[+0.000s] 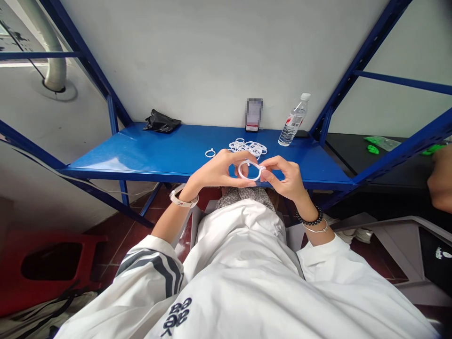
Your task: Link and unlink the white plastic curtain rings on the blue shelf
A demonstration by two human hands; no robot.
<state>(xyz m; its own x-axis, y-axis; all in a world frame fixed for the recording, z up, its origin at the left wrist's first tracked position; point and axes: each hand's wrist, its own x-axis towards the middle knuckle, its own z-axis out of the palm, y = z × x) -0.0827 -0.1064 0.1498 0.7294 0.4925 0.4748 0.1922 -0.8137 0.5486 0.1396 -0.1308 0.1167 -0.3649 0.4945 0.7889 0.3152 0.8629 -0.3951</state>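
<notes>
A white plastic ring (241,175) is held up between my hands, just over the front edge of the blue table (158,150). My left hand (226,168) curves around the ring's left side, thumb below and fingers above. On the other side, my right hand (285,178) pinches a small tab or joint of the ring between thumb and fingertips. Behind my hands lies a pile of similar white rings (252,147), partly hidden by my left fingers. One separate white ring (210,153) rests to the left of that pile.
A clear water bottle (294,120) stands at the back right, with a dark flat object (301,134) beside it. A phone (254,115) leans on the wall. A crumpled black bag (161,121) lies back left. Blue frame posts flank the table. At right, another person's arm (439,181) shows.
</notes>
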